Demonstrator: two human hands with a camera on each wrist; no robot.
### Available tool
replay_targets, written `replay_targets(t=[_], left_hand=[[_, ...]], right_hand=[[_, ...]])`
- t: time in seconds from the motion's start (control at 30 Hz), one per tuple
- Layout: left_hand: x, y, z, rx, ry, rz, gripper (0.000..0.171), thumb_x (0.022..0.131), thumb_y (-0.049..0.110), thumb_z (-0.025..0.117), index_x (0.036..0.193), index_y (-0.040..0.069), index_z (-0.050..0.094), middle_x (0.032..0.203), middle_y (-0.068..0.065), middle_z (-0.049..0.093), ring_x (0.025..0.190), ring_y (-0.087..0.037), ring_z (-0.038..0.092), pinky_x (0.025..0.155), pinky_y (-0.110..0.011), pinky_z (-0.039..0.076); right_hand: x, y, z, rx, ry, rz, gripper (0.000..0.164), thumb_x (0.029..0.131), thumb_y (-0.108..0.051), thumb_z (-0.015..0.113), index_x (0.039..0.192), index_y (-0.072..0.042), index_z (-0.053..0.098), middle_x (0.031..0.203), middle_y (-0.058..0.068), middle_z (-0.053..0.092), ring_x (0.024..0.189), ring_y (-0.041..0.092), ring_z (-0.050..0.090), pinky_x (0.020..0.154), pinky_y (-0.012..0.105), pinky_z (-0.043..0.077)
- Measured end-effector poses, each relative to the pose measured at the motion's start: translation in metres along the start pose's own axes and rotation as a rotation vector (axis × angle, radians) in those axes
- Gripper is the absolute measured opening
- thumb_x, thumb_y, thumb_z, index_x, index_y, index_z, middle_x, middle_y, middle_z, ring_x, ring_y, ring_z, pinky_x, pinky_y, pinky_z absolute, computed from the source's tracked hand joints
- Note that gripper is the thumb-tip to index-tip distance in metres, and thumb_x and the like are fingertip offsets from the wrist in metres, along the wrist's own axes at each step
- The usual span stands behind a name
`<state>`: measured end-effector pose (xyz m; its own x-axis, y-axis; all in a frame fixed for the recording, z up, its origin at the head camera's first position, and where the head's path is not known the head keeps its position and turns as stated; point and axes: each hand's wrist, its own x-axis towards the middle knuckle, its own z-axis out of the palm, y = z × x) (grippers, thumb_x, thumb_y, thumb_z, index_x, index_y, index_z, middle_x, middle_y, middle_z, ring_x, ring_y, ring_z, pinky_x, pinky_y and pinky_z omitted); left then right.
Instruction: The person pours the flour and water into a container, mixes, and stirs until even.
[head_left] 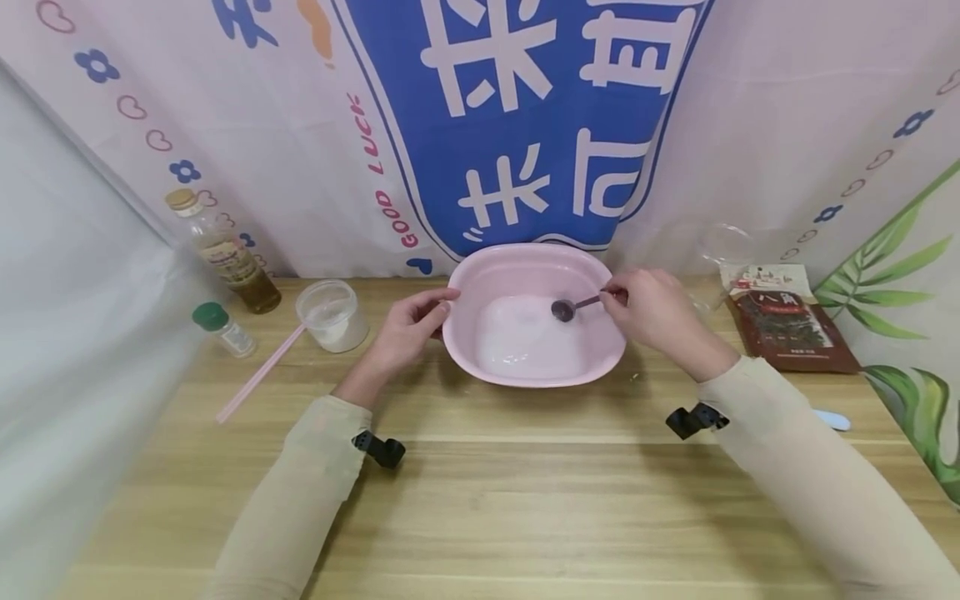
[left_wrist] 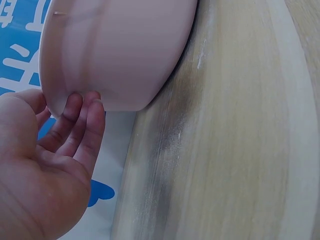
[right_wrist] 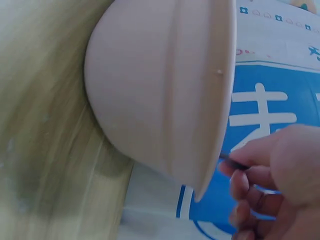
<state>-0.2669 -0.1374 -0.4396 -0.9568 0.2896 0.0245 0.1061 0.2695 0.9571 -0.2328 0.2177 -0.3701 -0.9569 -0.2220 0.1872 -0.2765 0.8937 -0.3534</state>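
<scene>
A pink basin [head_left: 467, 337] stands on the wooden table near its back edge, with whitish, shiny liquid [head_left: 517, 337] in the bottom. At its left side my left hand [head_left: 403, 329] grips the rim; in the left wrist view the fingers [left_wrist: 89, 135] lie against the outer wall. From the right, my right hand [head_left: 663, 315] reaches over the rim and pinches the handle of a small dark measuring spoon [head_left: 564, 311]. The spoon's round bowl is inside the basin, over the liquid. In the right wrist view the basin wall hides most of this spoon.
Left of the basin are an open tub of white powder [head_left: 332, 317], a pink stick [head_left: 258, 375], a green-capped shaker [head_left: 225, 329] and a bottle of brownish liquid [head_left: 236, 262]. A brown packet [head_left: 791, 321] and a light-blue handle [head_left: 832, 419] lie at right. A printed cloth [head_left: 300, 167] hangs behind.
</scene>
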Motion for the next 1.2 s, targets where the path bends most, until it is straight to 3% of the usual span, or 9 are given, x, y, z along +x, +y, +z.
replay_targets(t=[0.17,0.4,0.6,0.97,1.07,1.2], left_hand=[[0.000,-0.002,-0.001,-0.003,0.003,0.010,0.038,0.113,0.015,0.055,0.147,0.001,0.063,0.140,-0.026,0.067,0.093,-0.011,0.070,0.082,-0.022,0.065],[0.000,-0.002,-0.002,-0.005,0.003,0.019,0.037,0.113,0.016,0.055,0.147,0.001,0.064,0.137,-0.027,0.068,0.092,-0.011,0.071,0.081,-0.022,0.065],[0.001,-0.004,-0.001,-0.006,0.002,0.022,0.037,0.113,0.015,0.055,0.147,0.001,0.064,0.138,-0.027,0.068,0.093,-0.010,0.071,0.081,-0.023,0.065],[0.000,-0.003,0.000,-0.003,-0.001,0.018,0.037,0.113,0.016,0.055,0.146,0.002,0.064,0.141,-0.025,0.067,0.094,-0.012,0.071,0.082,-0.022,0.065],[0.000,-0.003,-0.001,-0.007,-0.004,0.032,0.038,0.113,0.015,0.055,0.146,0.000,0.063,0.139,-0.027,0.067,0.092,-0.010,0.070,0.081,-0.021,0.064],[0.001,-0.003,-0.001,-0.008,-0.003,0.028,0.037,0.113,0.015,0.055,0.146,0.001,0.064,0.139,-0.027,0.067,0.092,-0.010,0.070,0.082,-0.023,0.065]], right_hand=[[-0.008,0.007,0.001,0.066,-0.005,-0.056,0.022,0.105,-0.014,0.065,0.111,0.001,0.080,0.094,0.017,0.074,0.080,0.029,0.065,0.071,0.041,0.052],[-0.016,0.006,0.010,0.192,-0.048,-0.151,0.014,0.103,-0.010,0.070,0.104,-0.002,0.082,0.086,0.008,0.074,0.077,0.020,0.061,0.068,0.030,0.050],[-0.015,-0.004,0.026,0.228,0.018,-0.215,0.012,0.101,-0.011,0.075,0.102,-0.003,0.084,0.089,0.009,0.075,0.081,0.021,0.060,0.071,0.030,0.049],[-0.007,0.000,0.031,0.087,0.169,-0.113,0.017,0.101,-0.010,0.072,0.103,0.003,0.082,0.092,0.020,0.079,0.086,0.035,0.062,0.078,0.046,0.050],[-0.004,0.000,0.032,0.092,0.146,-0.079,0.017,0.101,-0.011,0.073,0.104,0.003,0.083,0.094,0.020,0.080,0.089,0.037,0.061,0.083,0.049,0.048],[0.001,-0.007,0.033,0.142,0.049,-0.046,0.017,0.101,-0.015,0.074,0.107,-0.002,0.085,0.100,0.017,0.083,0.100,0.037,0.061,0.096,0.054,0.045]])
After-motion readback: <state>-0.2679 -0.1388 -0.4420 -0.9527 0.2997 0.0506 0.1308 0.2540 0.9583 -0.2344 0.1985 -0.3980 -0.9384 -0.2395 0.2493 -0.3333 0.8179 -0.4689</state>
